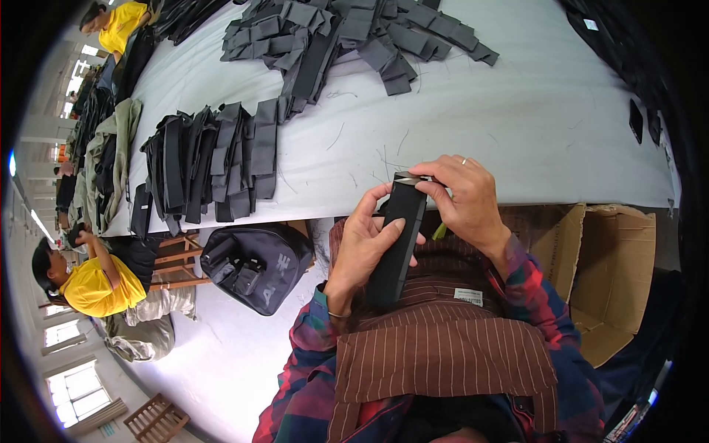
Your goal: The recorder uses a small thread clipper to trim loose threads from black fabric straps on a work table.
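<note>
Strip (402, 258), seemingly light and pliable, is needing two-point support: left hand (360, 242) gripping its middle, right hand (468, 199) pinching its far end.

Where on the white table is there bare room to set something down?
The table is barest at right, between the heap of grey strips and the dark items along that edge. A smaller patch with loose threads lies between the row of strips and the left hand. Far-middle and left are crowded.

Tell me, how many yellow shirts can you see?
2: one yellow shirt at the picture's top left, the other lower down, left of the black bag. Others could be hidden.
</note>
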Demonstrator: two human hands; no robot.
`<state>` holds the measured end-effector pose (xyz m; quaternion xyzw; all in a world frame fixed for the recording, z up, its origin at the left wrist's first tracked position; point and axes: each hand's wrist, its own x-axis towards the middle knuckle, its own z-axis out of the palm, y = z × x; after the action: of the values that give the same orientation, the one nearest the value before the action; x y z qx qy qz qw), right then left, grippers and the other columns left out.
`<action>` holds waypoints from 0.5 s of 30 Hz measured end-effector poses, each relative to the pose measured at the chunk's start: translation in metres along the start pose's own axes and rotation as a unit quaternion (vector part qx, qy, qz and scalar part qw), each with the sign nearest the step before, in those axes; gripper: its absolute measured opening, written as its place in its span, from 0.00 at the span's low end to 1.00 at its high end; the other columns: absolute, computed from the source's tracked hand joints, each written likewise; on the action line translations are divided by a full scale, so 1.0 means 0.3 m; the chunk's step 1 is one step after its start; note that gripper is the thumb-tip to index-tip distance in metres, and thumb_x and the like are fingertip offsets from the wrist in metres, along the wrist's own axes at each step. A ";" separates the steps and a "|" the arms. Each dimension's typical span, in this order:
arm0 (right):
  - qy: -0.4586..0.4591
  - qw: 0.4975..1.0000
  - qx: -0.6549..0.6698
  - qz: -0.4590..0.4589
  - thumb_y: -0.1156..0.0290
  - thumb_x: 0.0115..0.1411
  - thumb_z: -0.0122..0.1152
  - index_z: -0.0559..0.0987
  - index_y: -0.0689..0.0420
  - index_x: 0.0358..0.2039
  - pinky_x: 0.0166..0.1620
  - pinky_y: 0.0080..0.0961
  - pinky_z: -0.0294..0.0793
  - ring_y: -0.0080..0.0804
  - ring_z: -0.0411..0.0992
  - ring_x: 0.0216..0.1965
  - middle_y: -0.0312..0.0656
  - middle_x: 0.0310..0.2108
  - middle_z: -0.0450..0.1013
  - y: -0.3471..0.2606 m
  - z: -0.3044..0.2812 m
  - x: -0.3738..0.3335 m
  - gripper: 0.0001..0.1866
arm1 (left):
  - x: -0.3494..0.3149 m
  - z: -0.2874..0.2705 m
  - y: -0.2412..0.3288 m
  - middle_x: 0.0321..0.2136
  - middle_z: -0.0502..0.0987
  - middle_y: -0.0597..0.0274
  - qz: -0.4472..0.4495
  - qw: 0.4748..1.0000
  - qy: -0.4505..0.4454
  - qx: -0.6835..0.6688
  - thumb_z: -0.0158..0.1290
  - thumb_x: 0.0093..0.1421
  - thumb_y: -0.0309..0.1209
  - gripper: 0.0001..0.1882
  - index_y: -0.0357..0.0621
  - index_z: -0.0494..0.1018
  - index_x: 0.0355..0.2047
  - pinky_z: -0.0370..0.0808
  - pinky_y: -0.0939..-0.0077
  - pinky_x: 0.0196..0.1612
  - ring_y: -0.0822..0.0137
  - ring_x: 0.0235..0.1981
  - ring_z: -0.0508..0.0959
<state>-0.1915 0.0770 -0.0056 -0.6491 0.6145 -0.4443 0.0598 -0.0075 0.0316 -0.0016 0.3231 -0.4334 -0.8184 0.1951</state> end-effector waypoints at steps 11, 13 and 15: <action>-0.014 1.000 -0.009 0.011 0.74 0.52 0.62 0.79 0.55 0.33 0.30 0.31 0.65 0.37 0.69 0.25 0.39 0.23 0.73 0.003 -0.009 0.010 0.07 | -0.002 0.000 0.009 0.29 0.78 0.46 -0.005 1.000 0.011 0.003 0.47 0.63 0.22 0.27 0.41 0.52 0.60 0.78 0.76 0.22 0.63 0.20 0.80; -0.015 1.000 -0.005 0.014 0.74 0.52 0.62 0.79 0.55 0.33 0.31 0.31 0.65 0.37 0.69 0.25 0.39 0.24 0.73 0.007 -0.003 0.009 0.07 | -0.002 -0.002 0.011 0.30 0.78 0.48 -0.007 1.000 0.011 0.009 0.45 0.64 0.23 0.26 0.42 0.50 0.61 0.79 0.75 0.24 0.64 0.22 0.80; -0.015 0.998 0.028 0.048 0.71 0.52 0.62 0.79 0.53 0.32 0.32 0.31 0.66 0.37 0.70 0.25 0.37 0.24 0.74 0.014 0.005 0.006 0.05 | -0.001 -0.006 0.010 0.30 0.78 0.48 -0.004 1.000 0.006 0.008 0.45 0.64 0.23 0.27 0.42 0.50 0.61 0.79 0.75 0.24 0.64 0.22 0.80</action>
<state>-0.1938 0.0739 -0.0082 -0.6235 0.6314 -0.4483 0.1079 -0.0060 0.0291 0.0002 0.3311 -0.4378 -0.8137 0.1914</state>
